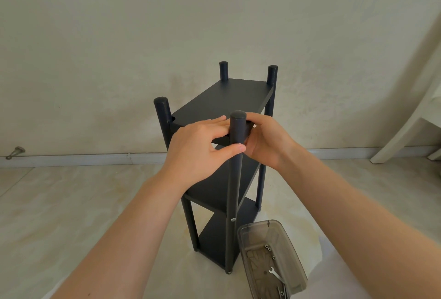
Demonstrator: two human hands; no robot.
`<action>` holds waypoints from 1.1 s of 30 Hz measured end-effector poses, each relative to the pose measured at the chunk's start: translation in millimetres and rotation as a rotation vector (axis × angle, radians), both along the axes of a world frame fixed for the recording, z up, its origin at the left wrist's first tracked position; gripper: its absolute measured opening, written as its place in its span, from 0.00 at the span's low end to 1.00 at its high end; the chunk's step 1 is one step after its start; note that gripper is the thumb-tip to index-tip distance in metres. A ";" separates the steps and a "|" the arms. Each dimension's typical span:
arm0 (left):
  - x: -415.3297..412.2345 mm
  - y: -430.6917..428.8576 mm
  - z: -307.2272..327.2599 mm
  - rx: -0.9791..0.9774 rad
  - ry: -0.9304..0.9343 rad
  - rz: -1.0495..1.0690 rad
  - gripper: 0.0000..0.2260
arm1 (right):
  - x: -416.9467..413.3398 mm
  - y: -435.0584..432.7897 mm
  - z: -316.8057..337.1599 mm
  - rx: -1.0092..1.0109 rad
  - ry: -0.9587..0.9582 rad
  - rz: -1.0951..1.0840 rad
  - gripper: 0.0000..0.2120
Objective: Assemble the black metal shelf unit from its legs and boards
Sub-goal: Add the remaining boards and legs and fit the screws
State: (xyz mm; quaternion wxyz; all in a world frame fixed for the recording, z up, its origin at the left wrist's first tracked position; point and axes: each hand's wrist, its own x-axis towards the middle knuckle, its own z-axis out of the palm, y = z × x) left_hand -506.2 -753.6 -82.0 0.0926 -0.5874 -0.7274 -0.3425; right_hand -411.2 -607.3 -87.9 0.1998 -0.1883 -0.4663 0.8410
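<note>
Smoky plastic box [272,258] holding a small wrench [274,273] sits on the floor [71,203] just right of the shelf unit's [214,193] near foot; open floor spreads left. The unit stands upright near the wall [119,36]. At the top board's [226,98] near corner, the left hand [198,146] pinches the board edge, thumb on the near leg [235,179], while the right hand [265,139] curls round that leg.

We look down on a pale marbled tile floor [71,203]. The black shelf unit [222,100] stands upright on it, and just beside its near corner sits a smoky plastic box [260,232] (a small wrench [274,273] lies inside). At far left, by the baseboard, lies a small metal fitting [15,152]. At right a white furniture leg [393,141] rests on the floor.
</note>
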 end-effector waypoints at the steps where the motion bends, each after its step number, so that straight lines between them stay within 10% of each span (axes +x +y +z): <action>1: 0.2 0.2 -0.1 0.004 -0.003 0.000 0.16 | 0.3 0.4 -0.1 -0.008 0.001 -0.013 0.19; 14: -1.3 0.8 -3.9 0.021 -0.034 0.006 0.12 | 46.2 59.7 -74.9 0.039 -0.460 0.015 0.14; 27: 6.9 1.5 -10.8 0.113 0.027 -0.042 0.16 | 69.8 17.0 -306.0 -0.011 -0.937 -0.240 0.10; 33: 10.9 2.0 -13.8 0.092 0.035 -0.025 0.14 | 82.3 8.4 -368.6 0.361 -1.149 -0.147 0.13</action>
